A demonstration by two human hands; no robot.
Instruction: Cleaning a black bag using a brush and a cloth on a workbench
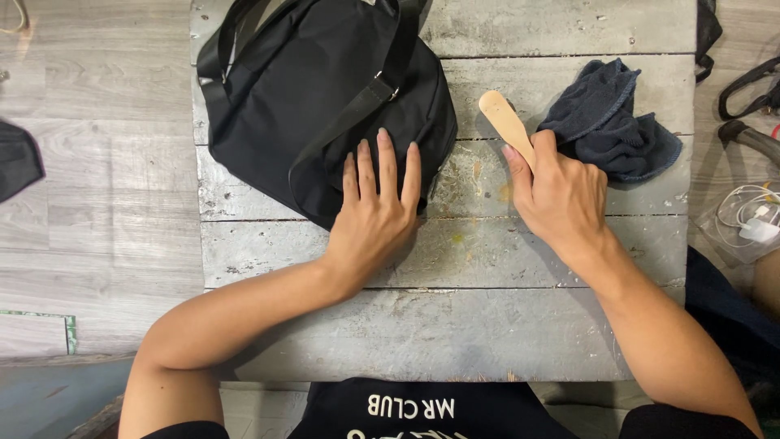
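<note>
A black fabric bag (309, 97) with straps lies on the weathered grey wooden table (455, 325), at its upper left. My left hand (375, 207) rests flat on the bag's lower corner, fingers spread. To the right, my right hand (561, 195) grips a light wooden handle (505, 123) that sticks up and to the left from the fist; what is at its other end is hidden under the hand. A dark blue cloth (613, 122) lies crumpled just beyond my right hand.
Grey plank flooring (97, 162) surrounds the table on the left. A white cable and charger (751, 215) lie on the floor at the right edge, with dark straps (747, 93) above them. A dark object (16, 158) pokes in at the far left.
</note>
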